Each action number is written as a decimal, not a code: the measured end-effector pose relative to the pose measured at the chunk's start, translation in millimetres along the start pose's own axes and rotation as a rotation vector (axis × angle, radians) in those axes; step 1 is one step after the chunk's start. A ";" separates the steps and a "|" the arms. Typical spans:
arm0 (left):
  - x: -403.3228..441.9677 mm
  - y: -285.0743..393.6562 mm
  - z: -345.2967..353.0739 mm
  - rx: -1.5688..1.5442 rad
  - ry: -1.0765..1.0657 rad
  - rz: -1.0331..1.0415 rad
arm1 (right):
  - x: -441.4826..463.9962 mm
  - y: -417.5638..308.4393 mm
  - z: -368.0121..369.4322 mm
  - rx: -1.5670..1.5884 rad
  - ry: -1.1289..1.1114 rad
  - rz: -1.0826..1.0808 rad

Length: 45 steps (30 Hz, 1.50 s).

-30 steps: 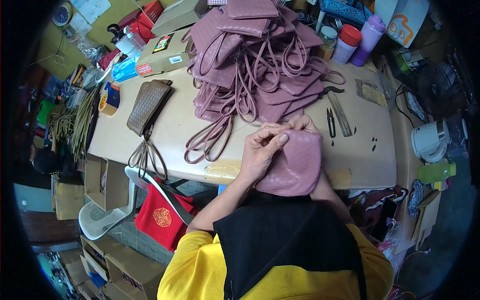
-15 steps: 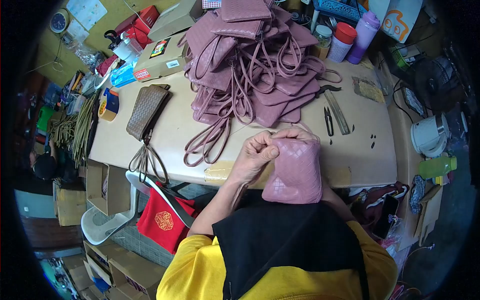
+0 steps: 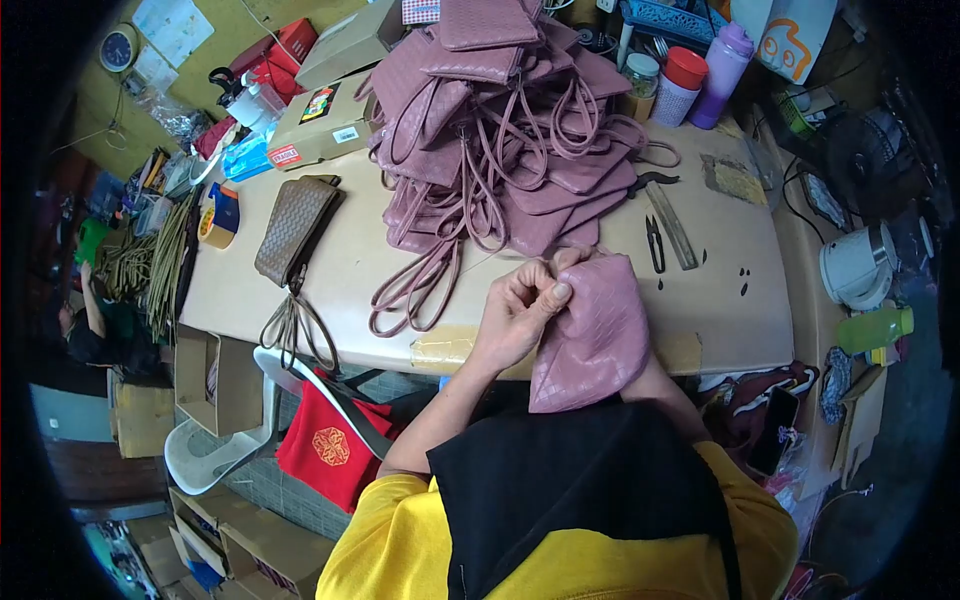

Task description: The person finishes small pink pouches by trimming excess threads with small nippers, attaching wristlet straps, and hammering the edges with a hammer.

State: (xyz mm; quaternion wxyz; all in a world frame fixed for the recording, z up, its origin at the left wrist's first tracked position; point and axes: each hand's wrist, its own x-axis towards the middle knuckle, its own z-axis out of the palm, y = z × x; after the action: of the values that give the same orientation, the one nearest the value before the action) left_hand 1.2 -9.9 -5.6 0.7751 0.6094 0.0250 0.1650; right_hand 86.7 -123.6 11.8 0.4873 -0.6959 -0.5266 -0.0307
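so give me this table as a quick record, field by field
left hand: pinching the held pouch near its upper edge
right hand: fingers at that edge, mostly hidden
pile: pink pouches with strap loops, far side of table
left side: brown woven pouch, tape roll
right side: black snips beside flat strip
containers: jar, red-topped cup, purple bottle

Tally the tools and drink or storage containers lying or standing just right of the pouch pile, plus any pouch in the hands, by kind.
Snips: 1
Curved black tool: 1
Flat strip: 1
Jar: 1
Red-topped cup: 1
Purple bottle: 1
Pink pouch in the hands: 1
Total: 7
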 end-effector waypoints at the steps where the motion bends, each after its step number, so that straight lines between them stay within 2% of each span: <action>1: -0.4 1.6 3.7 -0.018 -0.021 0.020 | -3.4 -0.7 1.6 0.145 0.070 0.065; 2: -0.8 2.5 5.9 -0.035 -0.046 0.038 | -6.9 -0.8 5.7 0.147 0.071 0.066; 4: 1.0 -1.1 3.7 -0.069 -0.065 -0.020 | -13.1 3.2 15.6 0.627 0.376 0.529; 5: 3.9 -6.6 -2.1 -0.001 -0.048 -0.030 | -14.0 10.3 17.2 0.625 0.377 0.532; 7: 8.6 -4.7 -5.7 0.058 -0.011 -0.033 | -9.5 26.4 17.0 0.209 0.428 0.198; 8: 9.3 -2.1 -2.3 0.057 -0.014 -0.030 | -9.8 27.8 17.6 0.206 0.429 0.196; 10: 9.5 6.4 3.9 -0.079 0.111 -0.028 | -8.7 27.1 21.9 0.296 0.392 0.359; 11: 7.7 7.4 1.7 -0.025 0.137 -0.012 | -9.9 29.0 23.0 0.298 0.394 0.357; 12: 6.9 4.7 -3.9 -0.024 0.140 -0.011 | -13.0 32.4 23.2 0.471 0.301 0.421; 13: 6.8 -0.8 -12.2 0.044 0.190 0.094 | -16.6 36.3 22.1 0.644 0.201 0.482; 14: 7.6 -2.5 -19.7 0.113 0.239 0.200 | -23.4 41.6 16.9 0.645 0.195 0.478; 15: 8.1 1.8 -25.5 0.091 0.309 0.204 | -34.4 48.4 7.2 0.390 -0.042 0.429; 16: 8.7 7.8 -34.0 0.306 0.390 0.277 | -39.6 51.1 -3.9 0.132 -0.271 0.371; 18: 11.1 19.7 -50.1 0.649 0.441 0.403 | -27.3 43.5 -43.3 0.068 -0.502 0.204; 19: 12.9 28.7 -45.6 0.744 0.399 0.432 | -22.9 26.8 -52.5 0.648 -0.218 0.711; 20: 12.8 36.2 -34.4 0.855 0.335 0.446 | -16.7 18.5 -55.1 0.649 -0.216 0.715; 22: 17.3 29.1 -15.2 0.927 0.169 0.547 | 0.9 1.6 -55.1 0.295 -0.013 0.127; 23: 18.3 31.1 -3.5 0.865 0.102 0.547 | 6.8 -21.4 -56.0 0.186 -0.201 0.337; 24: 19.6 27.7 1.0 0.842 0.077 0.504 | 5.4 -6.5 -39.3 -0.042 -0.280 0.338; 26: 17.2 31.1 -1.0 0.766 0.049 0.383 | -10.7 20.4 -19.8 0.127 -0.170 0.415; 27: 13.6 36.1 -3.8 0.703 0.034 0.246 | -11.2 21.5 -22.6 0.117 -0.162 0.408; 28: 6.6 41.5 -11.0 0.637 0.019 0.100 | -16.0 21.0 -24.5 0.189 -0.011 0.402; 29: 0.8 39.4 -34.4 0.822 -0.090 -0.015 | -21.3 20.9 -26.5 0.262 0.139 0.400; 30: -5.9 37.3 -50.9 0.855 -0.120 -0.002 | -24.6 22.6 -28.7 0.260 0.143 0.407; 32: -18.3 31.2 -76.3 0.601 -0.102 -0.217 | -31.1 26.7 -31.1 0.361 0.437 0.447; 33: -21.7 6.3 -80.3 0.181 0.097 -0.130 | -35.5 30.9 -27.8 0.377 0.434 0.453; 35: -18.5 -9.8 -72.9 0.090 0.204 -0.029 | -39.0 48.4 -26.5 0.411 0.541 0.420; 36: -17.5 -17.6 -68.5 0.043 0.275 -0.006 | -41.2 53.2 -22.7 0.427 0.525 0.418; 38: -14.9 -22.3 -60.5 0.025 0.335 0.024 | -49.4 58.7 -18.2 0.562 0.609 0.487; 40: -11.6 -25.7 -56.1 -0.016 0.356 0.064 | -56.8 61.9 -23.2 0.660 0.555 0.521; 42: -11.2 -23.6 -50.9 0.025 0.356 0.111 | -57.8 59.3 -29.6 0.442 0.379 0.484; 45: -13.8 -20.3 -45.8 0.161 0.354 0.201 | -60.6 54.0 -28.9 0.311 0.415 0.477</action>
State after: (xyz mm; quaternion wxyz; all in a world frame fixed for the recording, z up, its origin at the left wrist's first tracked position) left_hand -18.2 24.9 -38.9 0.6870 0.6304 0.1130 0.3433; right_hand 114.6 -185.1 -41.7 0.6776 -0.6957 -0.2373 0.0241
